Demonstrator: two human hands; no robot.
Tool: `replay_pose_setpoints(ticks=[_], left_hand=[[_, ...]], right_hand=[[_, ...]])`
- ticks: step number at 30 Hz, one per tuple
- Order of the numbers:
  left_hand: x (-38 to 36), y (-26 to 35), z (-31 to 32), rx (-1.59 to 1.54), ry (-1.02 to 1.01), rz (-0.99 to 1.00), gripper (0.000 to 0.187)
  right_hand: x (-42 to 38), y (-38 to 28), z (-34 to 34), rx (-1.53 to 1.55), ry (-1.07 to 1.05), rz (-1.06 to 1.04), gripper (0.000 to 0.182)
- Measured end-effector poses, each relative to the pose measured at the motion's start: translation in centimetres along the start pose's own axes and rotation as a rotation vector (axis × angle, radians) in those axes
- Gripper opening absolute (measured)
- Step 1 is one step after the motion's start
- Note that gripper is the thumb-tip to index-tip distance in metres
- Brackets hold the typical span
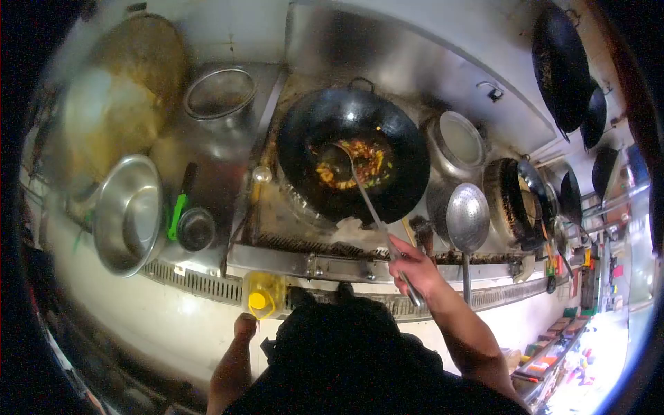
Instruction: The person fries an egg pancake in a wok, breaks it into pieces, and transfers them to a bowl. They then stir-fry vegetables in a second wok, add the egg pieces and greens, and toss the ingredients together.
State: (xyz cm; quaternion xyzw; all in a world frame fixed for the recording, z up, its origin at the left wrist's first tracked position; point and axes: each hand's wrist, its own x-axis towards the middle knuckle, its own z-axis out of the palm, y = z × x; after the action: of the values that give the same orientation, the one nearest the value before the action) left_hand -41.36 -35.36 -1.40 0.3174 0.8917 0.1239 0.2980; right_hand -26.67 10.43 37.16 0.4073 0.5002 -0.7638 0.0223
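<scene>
A large black wok (pixel 408 149) stands on the stove with chopped food (pixel 366 155) in it, orange, yellow and green. My right hand (pixel 415 268) is wrapped round the handle of a long metal ladle (pixel 369 200), whose bowl rests among the food. Lower left, my left hand (pixel 245 325) is closed beside a plastic bottle with a yellow cap (pixel 258 300); whether it holds the bottle or something else cannot be made out. A pale cloth (pixel 354 232) lies at the wok's near rim.
A steel basin (pixel 128 214), small metal bowl (pixel 196 229), green-handled tool (pixel 177 216) and steel pot (pixel 221 93) are on the left. Right of the wok are a perforated skimmer (pixel 467 218), a pot of pale liquid (pixel 461 140) and stacked woks (pixel 508 200). More woks (pixel 559 69) hang upper right.
</scene>
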Motion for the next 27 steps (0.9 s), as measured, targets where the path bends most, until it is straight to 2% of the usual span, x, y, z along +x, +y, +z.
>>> replay_pose_setpoints(ticks=[1, 4, 5, 6, 7, 8, 9, 10, 11, 12, 13, 15, 17, 18, 19, 21, 22, 23, 24, 25, 26, 27], left_hand=[[-0.2, 0.5, -1.3, 0.173, -0.022, 0.115, 0.016], [-1.1, 0.1, -1.4, 0.254, -0.015, 0.125, 0.015], [-0.7, 0.2, -1.2, 0.285, 0.003, 0.125, 0.014], [-0.6, -0.2, 0.1, -0.254, 0.044, -0.284, 0.014], [-0.6, -1.1, 1.3, -0.253, 0.043, -0.288, 0.014], [-0.4, -4.0, 4.2, -0.381, 0.048, -0.199, 0.016], [-0.5, -2.7, 2.3, -0.508, 0.054, -0.104, 0.018], [-1.0, -1.1, 0.6, -0.036, -0.079, -0.158, 0.02], [-0.8, -1.3, 0.9, -0.034, -0.076, -0.158, 0.02], [-0.5, -1.7, 1.5, -0.012, -0.051, -0.14, 0.021], [-0.3, -2.0, 2.1, 0.008, -0.026, -0.123, 0.021], [0.2, 0.7, -0.3, -0.078, -0.068, -0.155, 0.023], [-0.6, 1.4, -1.0, -0.274, 0.017, -0.166, 0.026], [0.7, -1.1, 2.6, -0.446, -0.005, -0.293, 0.026], [0.7, -1.1, 2.3, -0.445, -0.003, -0.293, 0.026], [0.7, 0.3, 1.0, 0.001, -0.026, -0.093, 0.026], [0.3, 1.2, 0.5, -0.237, 0.013, -0.144, 0.027], [0.7, -0.7, 2.3, -0.079, -0.004, -0.055, 0.028], [0.8, -0.5, 1.5, 0.153, -0.083, 0.17, 0.03], [0.0, 1.7, 0.3, -0.181, -0.042, -0.199, 0.032], [0.6, -0.4, 2.4, -0.083, 0.015, 0.012, 0.032], [0.2, 1.1, 1.4, -0.21, 0.107, -0.003, 0.032]], right_hand=[[0.4, -0.1, -0.1, 0.002, 0.001, 0.002, 0.069], [3.4, 1.9, -1.0, -0.042, 0.232, -0.138, 0.069], [4.3, 1.9, -1.1, -0.047, 0.226, -0.146, 0.069], [4.9, 1.9, -1.2, 0.04, 0.27, -0.195, 0.069], [5.4, 2.1, -1.2, 0.133, 0.318, -0.238, 0.069], [6.2, 1.8, -1.3, 0.11, 0.318, -0.232, 0.068], [6.3, 1.0, -1.6, 0.118, 0.323, -0.232, 0.068], [6.3, 0.0, -2.0, 0.127, 0.218, -0.164, 0.068], [6.0, -0.7, -2.1, 0.132, 0.11, -0.097, 0.067], [4.7, -1.0, -1.7, -0.016, 0.093, -0.124, 0.067], [3.4, -0.8, -1.1, -0.019, 0.091, -0.123, 0.067], [1.5, -0.2, -0.3, 0.129, -0.006, -0.034, 0.067], [2.7, 0.5, -0.7, 0.085, 0.047, -0.021, 0.067], [4.3, 1.1, -0.8, 0.031, 0.107, -0.088, 0.068], [5.7, 1.3, -0.8, -0.027, 0.167, -0.159, 0.068], [6.9, 0.5, -0.6, -0.049, 0.228, -0.18, 0.068], [7.2, -0.2, -0.9, -0.02, 0.195, -0.174, 0.067], [7.2, -0.7, -1.3, 0.015, 0.166, -0.161, 0.065], [6.5, -1.6, -1.8, 0.026, 0.087, -0.118, 0.066], [4.6, -2.7, -0.7, 0.073, 0.073, -0.043, 0.066], [3.0, -2.1, -0.3, 0.021, 0.044, -0.045, 0.066], [2.1, -1.4, -0.1, -0.033, 0.016, -0.059, 0.065]])
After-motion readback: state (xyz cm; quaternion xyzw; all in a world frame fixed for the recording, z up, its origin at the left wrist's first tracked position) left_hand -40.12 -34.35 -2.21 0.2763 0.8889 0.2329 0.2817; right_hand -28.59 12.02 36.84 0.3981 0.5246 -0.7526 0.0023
